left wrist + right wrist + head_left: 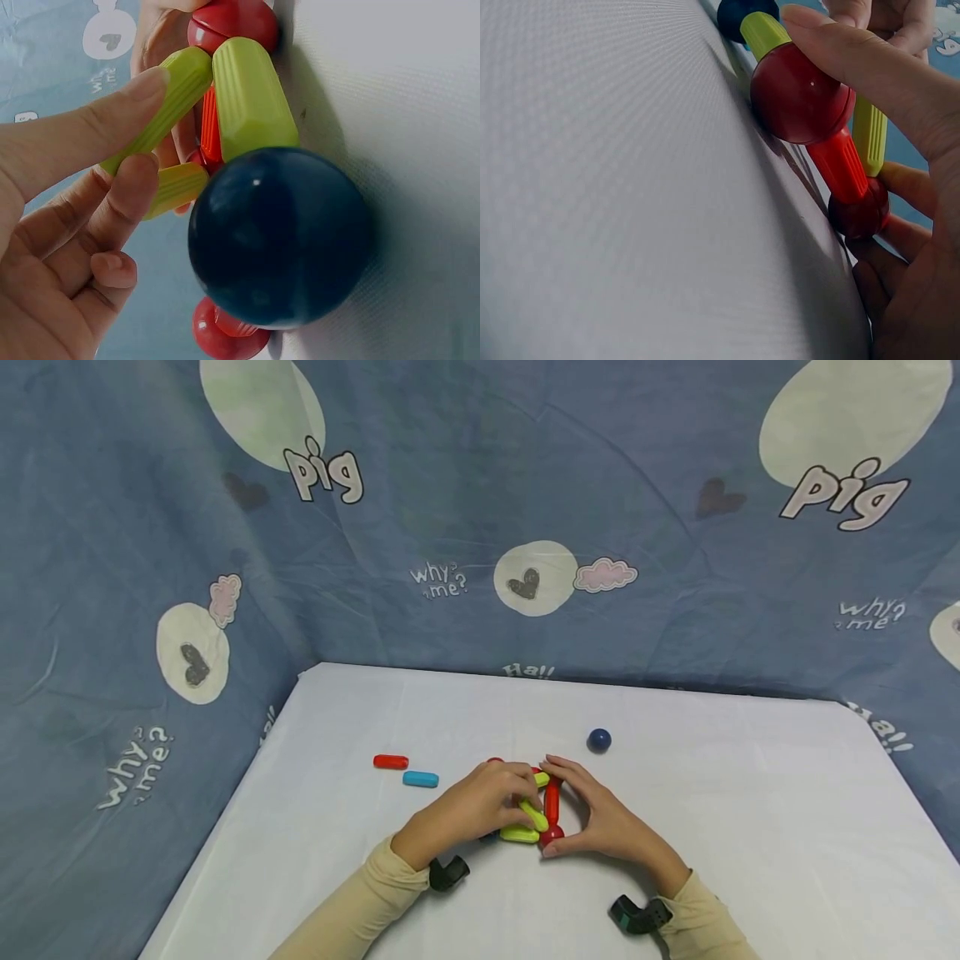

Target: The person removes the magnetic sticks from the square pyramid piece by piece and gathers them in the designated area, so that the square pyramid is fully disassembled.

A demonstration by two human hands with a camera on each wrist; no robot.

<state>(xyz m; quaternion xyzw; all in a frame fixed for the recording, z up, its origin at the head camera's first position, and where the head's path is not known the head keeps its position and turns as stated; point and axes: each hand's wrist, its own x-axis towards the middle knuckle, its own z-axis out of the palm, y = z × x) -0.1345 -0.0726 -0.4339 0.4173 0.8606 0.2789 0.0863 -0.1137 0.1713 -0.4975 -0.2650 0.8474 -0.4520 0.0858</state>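
Note:
On the white table both hands work at a toy frame of balls and ribbed sticks. My left hand point(487, 799) pinches a yellow-green stick point(178, 96) between thumb and fingers, one end close to the near red ball point(551, 835). My right hand point(615, 822) holds the frame's right side, thumb on that ball and fingers at the far red ball point(855, 216). A red stick point(552, 802) joins these two balls. Another yellow-green stick point(251, 97) runs from the near red ball to a dark blue ball point(277, 236). In the head view, my left hand hides part of the frame.
A loose dark blue ball point(599, 741) lies beyond the right hand. Left of the frame are a loose red stick point(391, 762) and a light blue stick point(421, 779). A patterned blue curtain point(450, 510) hangs behind the table point(750, 793).

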